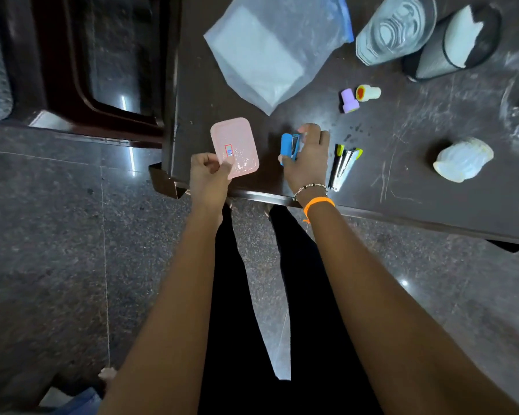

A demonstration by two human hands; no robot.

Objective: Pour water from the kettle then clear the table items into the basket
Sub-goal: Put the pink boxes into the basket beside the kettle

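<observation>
Fingers (222, 169) of the left hand (207, 178) pinch the pink lid (237, 145); the right hand (307, 158) wraps around the blue stapler (289, 146) on the table (402, 121).

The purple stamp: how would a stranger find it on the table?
Start at the large plastic bag on the dark table. Just right of its lower corner stand two small stamps. The purple stamp is the nearer one; its neighbour is white with a yellow-red end.

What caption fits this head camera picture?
Left hand holds a pink lid; right hand grabs a blue stapler on the table.
</observation>
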